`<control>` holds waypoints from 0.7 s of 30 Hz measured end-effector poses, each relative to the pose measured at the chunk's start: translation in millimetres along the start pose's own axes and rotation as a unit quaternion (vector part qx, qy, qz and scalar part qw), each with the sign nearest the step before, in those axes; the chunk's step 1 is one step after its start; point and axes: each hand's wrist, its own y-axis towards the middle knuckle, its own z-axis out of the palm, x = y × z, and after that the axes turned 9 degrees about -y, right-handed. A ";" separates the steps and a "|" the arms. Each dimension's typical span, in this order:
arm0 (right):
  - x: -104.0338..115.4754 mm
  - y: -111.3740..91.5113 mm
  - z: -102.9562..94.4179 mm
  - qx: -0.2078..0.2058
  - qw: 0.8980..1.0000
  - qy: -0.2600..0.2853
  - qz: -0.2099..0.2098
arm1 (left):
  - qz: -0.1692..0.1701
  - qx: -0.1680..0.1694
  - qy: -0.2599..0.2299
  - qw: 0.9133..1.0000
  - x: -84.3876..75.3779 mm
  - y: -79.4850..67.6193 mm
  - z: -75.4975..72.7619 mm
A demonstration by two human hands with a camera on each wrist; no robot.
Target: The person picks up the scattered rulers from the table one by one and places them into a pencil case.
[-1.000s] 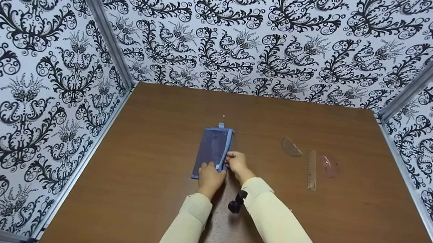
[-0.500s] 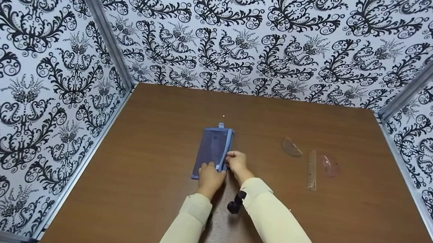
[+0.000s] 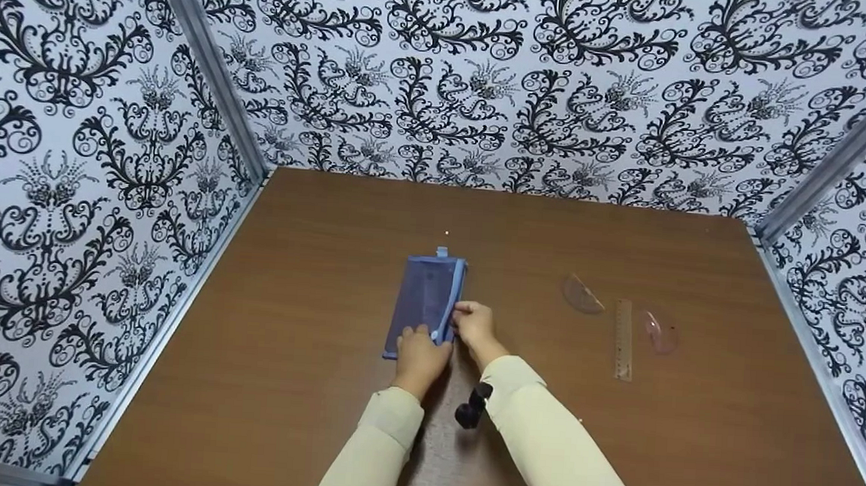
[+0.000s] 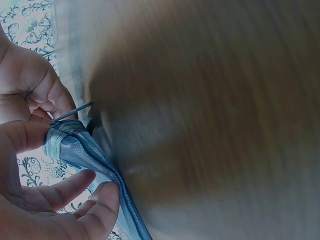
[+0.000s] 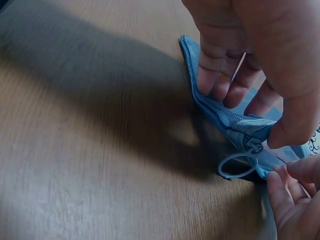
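Observation:
A blue see-through mesh zip pouch (image 3: 424, 291) lies lengthwise on the table, with a small tab at its far end. My left hand (image 3: 421, 356) grips its near end, thumb at the zip corner and fingers spread along the mesh. Just to the right, my right hand (image 3: 474, 325) pinches the zip edge with curled fingers. In the right wrist view, a ring-shaped zip pull (image 5: 239, 165) hangs from the slider between the two hands. The left wrist view shows the pouch's near corner (image 4: 67, 142) raised and folded at the thumb. What is inside cannot be made out.
On the right of the brown table (image 3: 311, 266) lie a clear protractor (image 3: 582, 295), a clear ruler (image 3: 624, 340) and a pinkish transparent curved piece (image 3: 658, 331). Patterned walls (image 3: 472, 88) with metal frame posts enclose the back and sides.

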 end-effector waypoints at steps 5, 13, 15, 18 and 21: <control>4.6 -2.2 -2.9 -0.015 1.000 -0.018 -0.011 | 0.000 -0.002 -0.003 1.000 -0.9 0.0 -0.6; 10.9 -5.3 -10.1 -0.025 0.999 -0.026 -0.025 | 0.005 -0.011 -0.002 1.000 -0.4 0.0 1.7; -3.3 7.3 -9.7 -0.025 0.999 -0.022 -0.024 | 0.006 -0.014 -0.001 1.000 0.0 -0.3 2.3; 9.3 -1.1 -15.3 -0.020 0.999 -0.010 -0.024 | 0.005 -0.015 -0.004 1.000 1.0 -0.1 3.1; 44.0 -28.7 -26.8 -0.016 0.999 0.006 -0.028 | 0.001 -0.011 -0.002 1.000 2.1 0.2 3.3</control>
